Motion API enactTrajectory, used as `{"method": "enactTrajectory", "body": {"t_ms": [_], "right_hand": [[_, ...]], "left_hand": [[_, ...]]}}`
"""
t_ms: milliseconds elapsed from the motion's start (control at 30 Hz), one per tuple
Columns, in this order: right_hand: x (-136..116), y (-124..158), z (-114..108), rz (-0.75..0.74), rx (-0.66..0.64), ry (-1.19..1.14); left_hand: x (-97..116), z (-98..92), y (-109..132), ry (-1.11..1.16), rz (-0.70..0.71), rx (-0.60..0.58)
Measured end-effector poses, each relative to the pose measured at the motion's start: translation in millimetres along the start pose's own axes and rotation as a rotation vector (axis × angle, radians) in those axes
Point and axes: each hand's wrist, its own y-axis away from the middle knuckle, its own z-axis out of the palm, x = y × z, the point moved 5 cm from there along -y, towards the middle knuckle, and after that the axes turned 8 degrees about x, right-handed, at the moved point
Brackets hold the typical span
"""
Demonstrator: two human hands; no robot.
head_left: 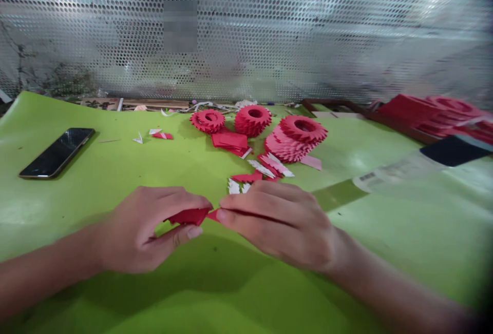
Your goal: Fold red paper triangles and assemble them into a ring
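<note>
My left hand [154, 229] is closed around a red folded-paper piece [189, 216], thumb below and fingers above. Most of that piece is hidden inside the hand. Opposite it, my right hand [281, 223] pinches a small red paper triangle [213, 215] whose tip meets the left hand's piece. Just beyond my right hand lie folded paper pieces in red, white and pink [271, 165]. Farther back are a pile of red paper [230, 141] and interlocked paper rings: a small red ring [208, 120], a red ring [253, 120] and a taller pink-and-red ring [295, 138].
A phone [57, 153] lies at the left on the green table cover [185, 293]. Small paper scraps [160, 134] rest near it. At right are a clear plastic sleeve [389, 175] and a tray [400, 129] of red paper pieces. A perforated metal screen [246, 31] stands behind.
</note>
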Motion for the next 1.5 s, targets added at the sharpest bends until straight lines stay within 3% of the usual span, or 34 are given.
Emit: {"method": "enactTrajectory", "body": {"t_ms": [233, 333, 400, 567, 800, 900, 1033, 1233, 1400, 1500], "right_hand": [[-3.0, -1.5, -1.0, -0.067, -0.056, 0.086], [-0.6, -0.1, 3.3, -0.030, -0.048, 0.095], [3.3, 0.9, 6.6, 0.057, -0.036, 0.053], [16.5, 1.5, 11.6, 0.449, -0.077, -0.181], [12.1, -0.6, 19.7, 0.608, -0.163, -0.360], [17.2, 7.3, 26.3, 0.792, -0.219, -0.368], [22.9, 20.0, 36.1, 1.007, -0.265, -0.625], [27.6, 22.1, 38.4, 1.042, -0.132, -0.899], [29.6, 22.7, 38.7, 1.062, -0.211, -0.715], [30.8, 18.7, 34.9, 0.870, -0.162, -0.585]], "left_hand": [[4.4, -1.2, 1.7, -0.208, 0.101, 0.030], [4.3, -1.1, 2.1, -0.236, 0.101, 0.042], [3.9, -1.6, 1.6, -0.243, 0.097, 0.061], [-1.4, -3.8, -0.3, -0.231, 0.058, 0.108], [-8.1, -1.6, -0.3, -0.234, 0.032, 0.087], [-10.7, 0.6, -0.2, -0.245, 0.015, 0.064], [-14.5, 0.9, -0.1, -0.237, -0.018, 0.053], [-14.9, -1.5, -0.7, -0.196, -0.061, 0.070], [-12.5, -4.3, 1.6, -0.205, -0.059, 0.143], [-9.1, -5.0, 2.2, -0.244, -0.022, 0.148]]}}
